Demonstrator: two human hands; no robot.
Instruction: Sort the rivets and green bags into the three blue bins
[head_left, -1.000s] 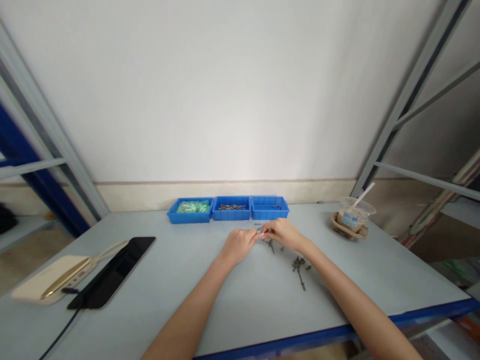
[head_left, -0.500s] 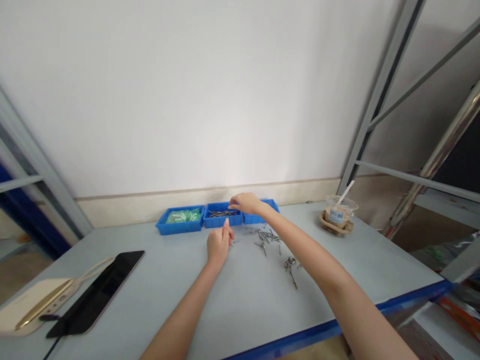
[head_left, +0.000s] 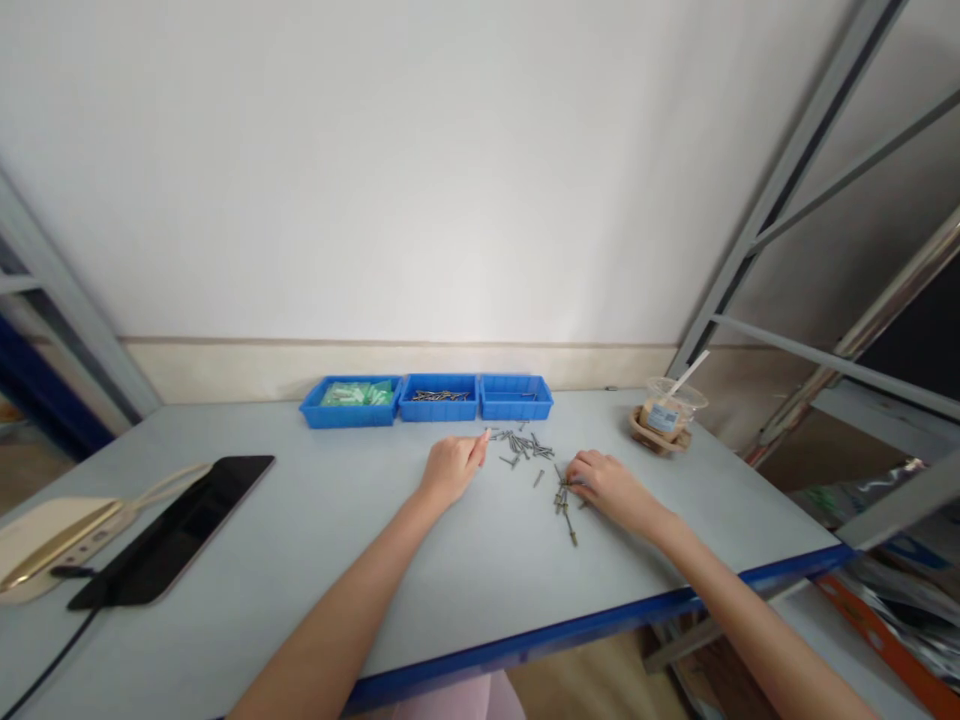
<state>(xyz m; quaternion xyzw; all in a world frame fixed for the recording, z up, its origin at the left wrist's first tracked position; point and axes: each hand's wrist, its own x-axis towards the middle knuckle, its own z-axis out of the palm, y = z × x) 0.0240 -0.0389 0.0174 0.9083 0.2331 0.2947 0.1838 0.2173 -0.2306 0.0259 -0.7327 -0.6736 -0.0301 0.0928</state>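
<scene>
My right hand [head_left: 611,488] is low over a small group of brass-coloured bolts [head_left: 566,505], its fingers closed on one at the group's edge. The fingertips partly hide that bolt. To the left, my left hand [head_left: 452,468] rests near the table with thumb and forefinger pinched together, pointing at a loose pile of silver screws [head_left: 525,444]. Whatever is in the pinch is too small to make out. A single screw [head_left: 539,478] lies between the pile and the bolts.
Three blue bins line the wall: the left bin [head_left: 349,417] holds green-and-white packets, the middle bin [head_left: 439,410] long dark screws, the right bin [head_left: 517,409] a few small pieces. A plastic cup [head_left: 664,415] stands at right. A black tablet [head_left: 180,525] lies at left.
My right hand has moved from above the middle bin down and right to the bolts. My left hand has shifted slightly right, towards the screw pile. The view has shifted a little.
</scene>
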